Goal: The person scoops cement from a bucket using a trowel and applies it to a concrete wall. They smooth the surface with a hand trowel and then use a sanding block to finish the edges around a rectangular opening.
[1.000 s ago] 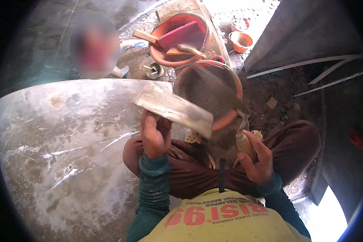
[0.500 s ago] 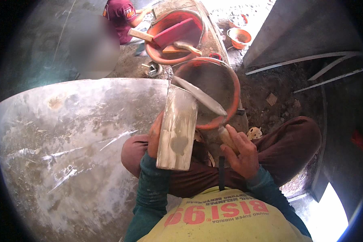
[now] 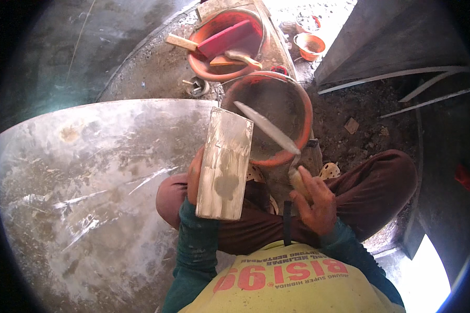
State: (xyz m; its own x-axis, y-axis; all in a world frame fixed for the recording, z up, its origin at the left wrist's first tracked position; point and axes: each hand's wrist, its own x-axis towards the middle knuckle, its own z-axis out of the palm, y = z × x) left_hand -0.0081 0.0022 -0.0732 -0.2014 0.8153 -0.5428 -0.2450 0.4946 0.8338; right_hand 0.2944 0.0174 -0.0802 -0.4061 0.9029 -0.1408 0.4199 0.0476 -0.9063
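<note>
We sit cross-legged with the flat board (image 3: 224,164) upright in our left hand (image 3: 195,175), fingers curled behind its long left edge, so most of them are hidden. Our right hand (image 3: 314,201) is wrapped tight around the handle of the trowel (image 3: 266,128), whose blade slants up and left over the orange basin (image 3: 303,104) of grey mortar just beyond our knees. The blade tip sits close to the board's far right corner without clearly touching it.

To do this well, we judge the board should tilt flatter and stay just beside the basin's near rim, so mortar lifted on the blade drops onto the board's face and not our lap. The blade wants a shallow angle and a steady wrist.

Room is tight on the right: loose dirt and a dark wall close in there. On the left, the curved plastered surface (image 3: 94,172) lies close beside our knee. Farther off sits a second orange basin (image 3: 203,62) holding tools, well apart from our hands.
</note>
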